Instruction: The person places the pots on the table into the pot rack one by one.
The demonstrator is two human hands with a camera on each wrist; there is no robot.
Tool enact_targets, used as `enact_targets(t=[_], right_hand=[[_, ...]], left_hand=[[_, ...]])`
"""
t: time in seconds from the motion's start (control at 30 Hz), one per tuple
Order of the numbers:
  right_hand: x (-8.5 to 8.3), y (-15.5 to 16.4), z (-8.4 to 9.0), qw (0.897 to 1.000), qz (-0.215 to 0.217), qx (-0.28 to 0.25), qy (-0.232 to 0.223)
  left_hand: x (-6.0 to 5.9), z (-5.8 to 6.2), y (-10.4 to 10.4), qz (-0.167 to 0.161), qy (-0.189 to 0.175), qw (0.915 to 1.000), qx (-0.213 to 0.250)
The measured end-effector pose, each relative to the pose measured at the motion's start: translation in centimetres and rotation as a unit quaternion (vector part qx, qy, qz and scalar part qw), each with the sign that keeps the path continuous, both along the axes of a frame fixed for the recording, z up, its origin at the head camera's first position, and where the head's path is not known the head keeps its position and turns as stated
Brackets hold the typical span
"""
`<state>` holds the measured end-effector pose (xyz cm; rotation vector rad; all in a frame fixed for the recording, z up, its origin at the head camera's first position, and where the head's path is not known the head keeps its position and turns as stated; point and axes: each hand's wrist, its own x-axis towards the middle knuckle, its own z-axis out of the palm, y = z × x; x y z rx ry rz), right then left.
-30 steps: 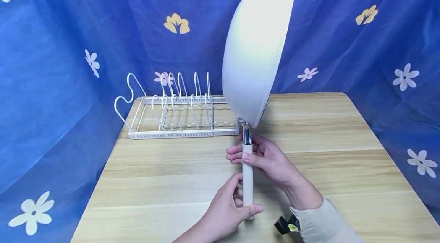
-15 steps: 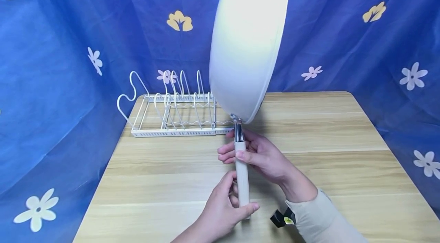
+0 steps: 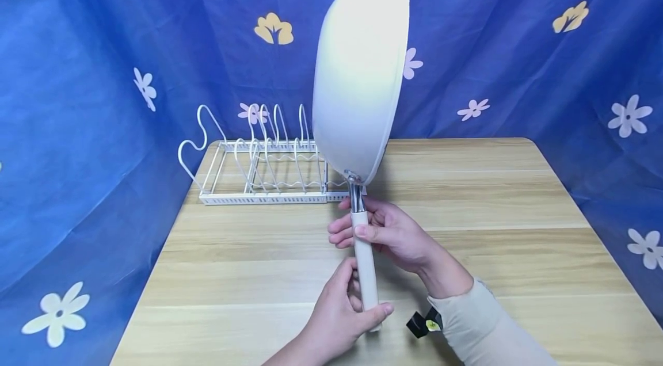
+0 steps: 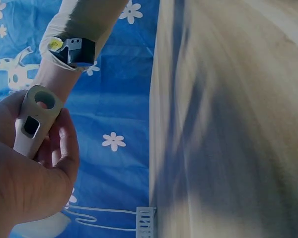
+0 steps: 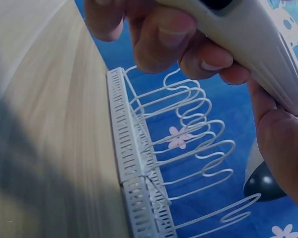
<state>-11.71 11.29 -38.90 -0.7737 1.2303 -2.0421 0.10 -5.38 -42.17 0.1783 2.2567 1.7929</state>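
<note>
A cream-white wok (image 3: 359, 69) stands upright on edge above the wooden table (image 3: 492, 216), its handle (image 3: 364, 259) pointing down. My right hand (image 3: 385, 233) grips the upper part of the handle just below the metal neck. My left hand (image 3: 344, 311) grips the handle's lower end; in the left wrist view the hollow handle end (image 4: 36, 116) shows between thumb and fingers (image 4: 62, 148). In the right wrist view my fingers (image 5: 164, 37) curl round the handle (image 5: 248, 39). A white wire dish rack (image 3: 264, 173) stands just left of the wok's lower rim.
Blue cloth with flower prints (image 3: 518, 55) hangs behind and to both sides of the table. The rack (image 5: 154, 163) sits near the table's back left edge, with wire dividers rising from a perforated base. A small black tag (image 3: 422, 323) is on my right sleeve.
The wok has shifted left toward the rack and now stands more upright. Both hands have kept their grip on the handle and moved left with it.
</note>
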Motion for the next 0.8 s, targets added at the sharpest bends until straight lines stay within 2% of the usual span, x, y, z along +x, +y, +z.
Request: enact_targets(t=[0.3,0.5,0.7,0.8], right_hand=[[-0.4,0.3,-1.1,0.999,-0.008,0.023,-0.048],[-0.7,0.5,-2.0,0.998,-0.001,0.018,-0.068],[-1.0,0.9,-2.8,0.995,-0.001,0.022,-0.094],[-1.1,0.9,-3.2,0.995,0.005,0.023,-0.102]], left_hand=[[-0.2,-0.9,0.6,0.002,-0.025,0.9996,0.016],[-0.3,-1.3,1.1,0.004,-0.049,0.9983,0.031],[-0.5,-1.5,1.5,0.003,-0.055,0.9982,0.026],[-0.4,-1.8,1.7,0.006,-0.060,0.9975,0.037]])
